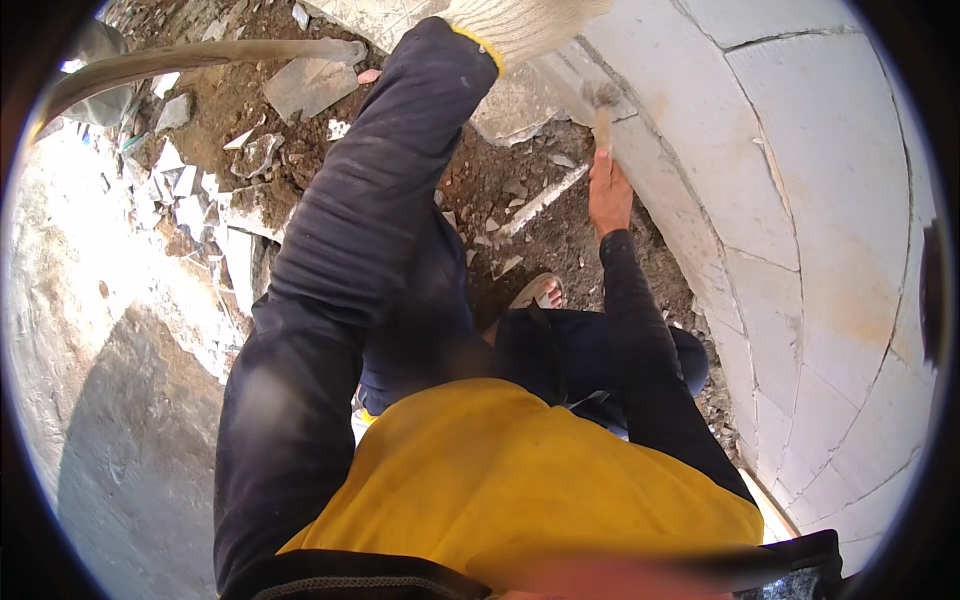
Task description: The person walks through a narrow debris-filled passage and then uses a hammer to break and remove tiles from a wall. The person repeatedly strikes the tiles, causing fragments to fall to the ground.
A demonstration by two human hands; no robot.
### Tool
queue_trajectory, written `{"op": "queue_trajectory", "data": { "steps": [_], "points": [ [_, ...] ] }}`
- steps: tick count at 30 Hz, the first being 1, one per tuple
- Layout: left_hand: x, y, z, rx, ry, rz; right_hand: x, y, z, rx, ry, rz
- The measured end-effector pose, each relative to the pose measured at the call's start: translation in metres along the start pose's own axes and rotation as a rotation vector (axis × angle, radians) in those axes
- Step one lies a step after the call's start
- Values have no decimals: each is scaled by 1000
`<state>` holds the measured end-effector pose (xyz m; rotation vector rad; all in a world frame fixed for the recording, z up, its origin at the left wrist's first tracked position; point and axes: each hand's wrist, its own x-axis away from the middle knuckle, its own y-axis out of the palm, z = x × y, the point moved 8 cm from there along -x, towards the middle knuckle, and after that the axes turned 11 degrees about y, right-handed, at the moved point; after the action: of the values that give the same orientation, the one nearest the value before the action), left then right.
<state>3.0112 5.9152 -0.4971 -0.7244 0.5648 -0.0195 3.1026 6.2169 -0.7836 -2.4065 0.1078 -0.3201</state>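
Observation:
My right hand is bare and closed around the wooden handle of a brush. The brush's greyish bristles rest against the lower part of a pale block wall, close to a joint. At the top edge, my left hand wears a cream knitted glove with a yellow cuff. It reaches over a light slab beside the wall. The picture's edge cuts off its fingers, so I cannot see whether it holds anything.
Broken shards and stones lie on brown soil to the left and between my legs. A long curved brown pole crosses the upper left. Grey concrete lies at lower left. My sandalled foot stands near the wall's base.

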Motion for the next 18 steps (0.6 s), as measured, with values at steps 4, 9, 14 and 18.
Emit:
{"op": "queue_trajectory", "data": {
  "steps": [4,9,14,18],
  "points": [
    [1,8,8,51,11,7,-21,17,1,119,-27,76],
    [12,12,-9,18,-92,-107,-4,61,89,80,742,-414],
    [18,34,-49,-94,-79,-268,45,52,102,26,815,-356],
    [14,37,-69,-138,-45,-102,22,51,37,111,342,-232]
  ]
}}
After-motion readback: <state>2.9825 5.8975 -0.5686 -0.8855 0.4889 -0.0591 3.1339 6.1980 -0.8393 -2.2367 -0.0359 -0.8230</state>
